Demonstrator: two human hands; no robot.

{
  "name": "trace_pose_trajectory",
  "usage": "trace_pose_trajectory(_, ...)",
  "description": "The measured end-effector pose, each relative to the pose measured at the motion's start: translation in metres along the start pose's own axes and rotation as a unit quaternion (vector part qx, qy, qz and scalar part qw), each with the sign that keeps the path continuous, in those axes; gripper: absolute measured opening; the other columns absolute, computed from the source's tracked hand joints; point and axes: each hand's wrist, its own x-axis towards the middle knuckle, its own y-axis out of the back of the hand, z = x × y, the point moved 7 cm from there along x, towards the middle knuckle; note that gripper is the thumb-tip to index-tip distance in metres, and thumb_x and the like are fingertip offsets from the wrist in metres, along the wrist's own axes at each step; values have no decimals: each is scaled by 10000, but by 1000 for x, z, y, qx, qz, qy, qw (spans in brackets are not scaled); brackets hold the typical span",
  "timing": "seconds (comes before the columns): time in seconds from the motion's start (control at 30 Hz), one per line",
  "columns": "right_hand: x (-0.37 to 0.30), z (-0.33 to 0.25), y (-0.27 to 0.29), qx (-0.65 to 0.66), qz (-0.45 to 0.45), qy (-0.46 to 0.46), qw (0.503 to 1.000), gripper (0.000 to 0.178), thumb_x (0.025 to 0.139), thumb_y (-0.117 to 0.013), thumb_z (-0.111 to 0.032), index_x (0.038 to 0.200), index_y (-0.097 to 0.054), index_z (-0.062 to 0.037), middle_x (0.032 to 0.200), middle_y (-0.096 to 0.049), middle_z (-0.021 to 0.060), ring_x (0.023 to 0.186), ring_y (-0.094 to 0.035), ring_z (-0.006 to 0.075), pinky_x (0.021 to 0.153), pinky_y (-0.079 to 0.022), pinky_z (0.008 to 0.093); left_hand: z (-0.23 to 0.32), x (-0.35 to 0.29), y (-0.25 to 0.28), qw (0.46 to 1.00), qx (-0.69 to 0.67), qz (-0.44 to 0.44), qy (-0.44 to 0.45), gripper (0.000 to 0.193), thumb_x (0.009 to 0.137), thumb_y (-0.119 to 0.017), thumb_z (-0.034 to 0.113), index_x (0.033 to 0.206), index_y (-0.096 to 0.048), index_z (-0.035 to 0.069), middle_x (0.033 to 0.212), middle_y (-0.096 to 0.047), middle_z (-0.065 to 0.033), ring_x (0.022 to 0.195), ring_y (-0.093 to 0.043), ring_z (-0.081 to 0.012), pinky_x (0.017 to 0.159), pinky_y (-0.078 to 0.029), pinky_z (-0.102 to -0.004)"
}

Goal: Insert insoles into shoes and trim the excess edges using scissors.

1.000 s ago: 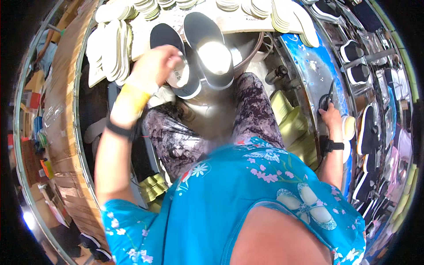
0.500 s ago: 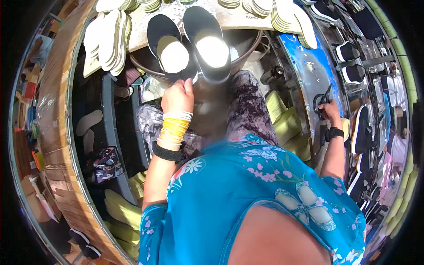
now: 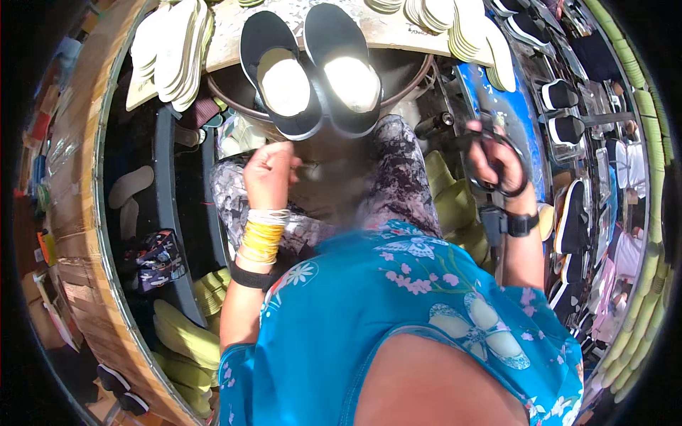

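A pair of black slip-on shoes with pale soles lies side by side ahead of me: the left shoe and the right shoe, heels toward me. Inside them the insoles glare white in the sunlight. My left hand, wrist wrapped in yellow and white bands, hovers just short of the left shoe's heel. Its fingers are curled closed; whatever they may pinch is too small to see. Over at the right, my right hand grips black-handled scissors, raised off the blue surface and slightly blurred. Their blades are hard to make out.
Stacks of pale insoles line the board, above a brown-rimmed basin. A blue-topped surface runs along my right, beside racks of black shoes. Yellow-green pieces lie low on both sides. A wooden partition stands left.
My right hand has lifted the scissors off the blue surface and brought them inward. My left hand has drawn back from the left shoe's heel, toward me and slightly left.
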Motion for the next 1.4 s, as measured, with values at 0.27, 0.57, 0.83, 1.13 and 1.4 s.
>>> trace_pose_trajectory(0.27, 49, 21, -69, -127, -93, -96, 983, 436, 755, -557, -83, 1176, -465, -19, 647, -523, 23, 459, -449, 66, 411, -329, 182, -40, 1, -53, 951, -174, -34, 254, 184, 768, -697, 250, 834, -624, 95, 715, -607, 7, 467, -485, -41, 362, -339, -178)
trace_pose_trajectory(0.57, 59, 38, -65, -59, -138, -86, 985, 440, 731, -632, -78, 1150, -499, -51, 644, -524, 16, 458, -474, 68, 405, -341, 182, -20, 8, -34, 978, 47, 186, 82, 251, 748, -714, 296, 644, -600, 99, 469, -485, 16, 331, -371, -54, 309, -250, -199)
trace_pose_trajectory(0.83, 65, 59, -78, -30, -183, -153, 971, 440, 736, -675, -48, 1145, -515, -64, 692, -542, -3, 476, -480, 49, 415, -345, 167, -27, 9, -45, 956, -48, 139, 254, 141, 802, -574, 209, 708, -589, 106, 548, -524, 28, 378, -390, -49, 334, -249, -190)
trace_pose_trajectory(1.13, 65, 53, -62, -164, -263, -223, 924, 382, 781, -602, -225, 1114, -532, -51, 722, -578, 22, 557, -539, 82, 478, -388, 195, -2, -5, -15, 974, -157, -54, 151, 79, 835, -530, 138, 832, -525, 59, 692, -521, -13, 557, -460, -98, 496, -364, -214)
trace_pose_trajectory(1.4, 80, 61, -91, -256, -298, -284, 875, 431, 783, -611, -272, 1124, -530, -20, 772, -593, 41, 631, -550, 96, 546, -413, 215, -7, 2, 4, 992, -10, -53, 117, 52, 837, -571, 104, 813, -579, 58, 681, -607, -30, 533, -514, -59, 481, -387, -171)
